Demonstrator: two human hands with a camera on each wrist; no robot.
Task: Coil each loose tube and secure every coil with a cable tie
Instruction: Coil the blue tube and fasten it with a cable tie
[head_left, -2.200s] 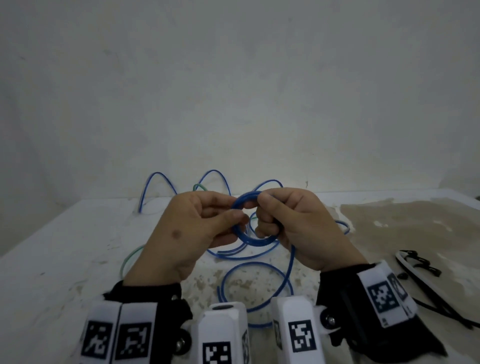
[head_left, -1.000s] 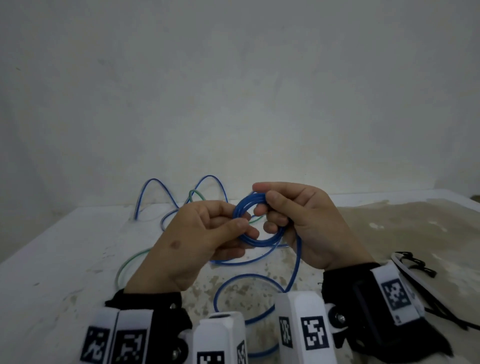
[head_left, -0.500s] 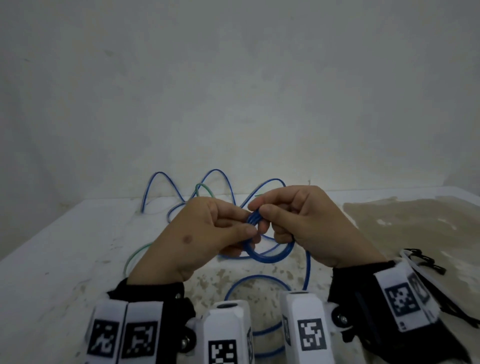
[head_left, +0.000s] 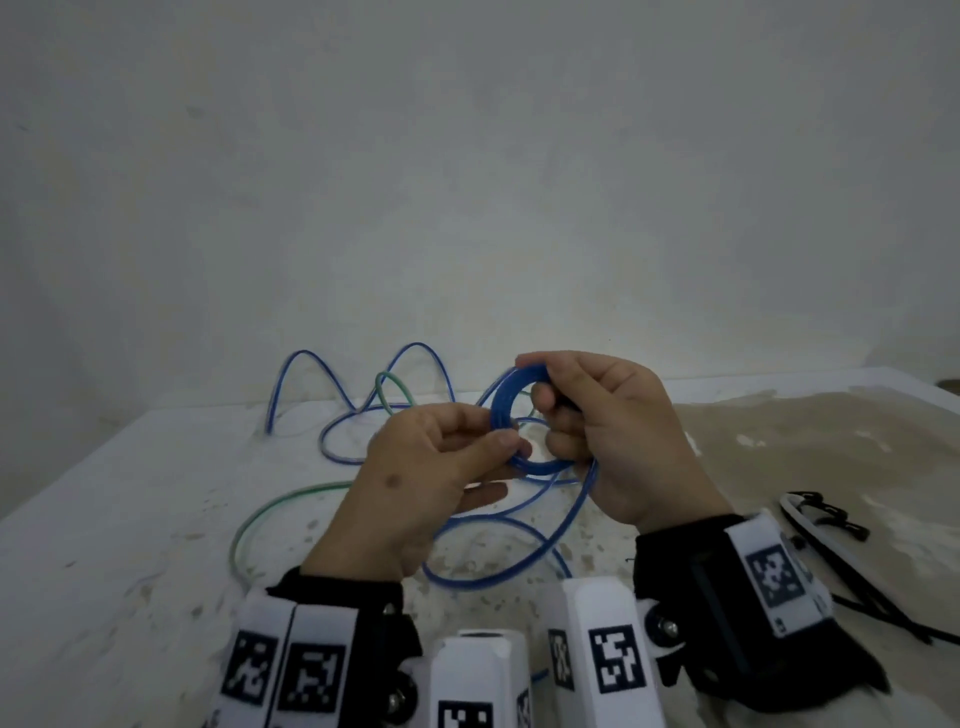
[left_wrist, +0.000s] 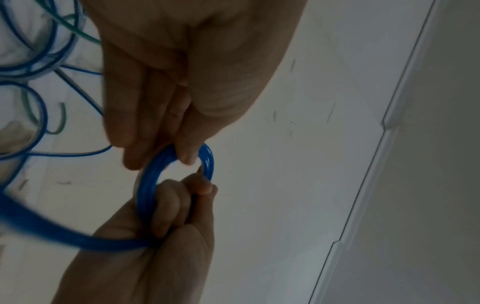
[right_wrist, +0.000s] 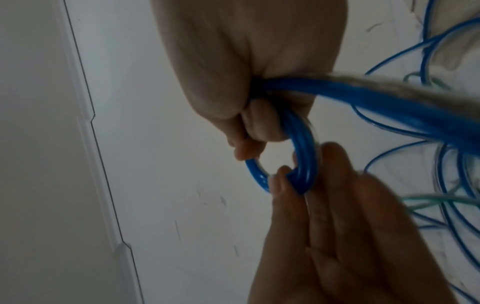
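Observation:
Both hands hold a small blue tube coil (head_left: 500, 410) above the white table (head_left: 104, 545). My left hand (head_left: 498, 441) pinches the coil's lower left side between thumb and fingers. My right hand (head_left: 550, 410) grips its top and right side with curled fingers. The loose blue tube (head_left: 498, 519) trails from under the right hand down onto the table in wide loops. In the left wrist view the left hand (left_wrist: 158, 160) pinches the coil (left_wrist: 148, 185). In the right wrist view the right hand (right_wrist: 257, 131) curls round the coil (right_wrist: 303, 148).
A green tube (head_left: 270, 509) lies on the table to the left, tangled with more blue loops (head_left: 337, 395) by the wall. Black cable ties (head_left: 831, 525) lie at the right beside my right wrist. The table's right part is stained brown.
The coil has turned from nearly edge-on to standing more upright and facing me. My right hand has risen to the coil's top. The left hand keeps its pinch.

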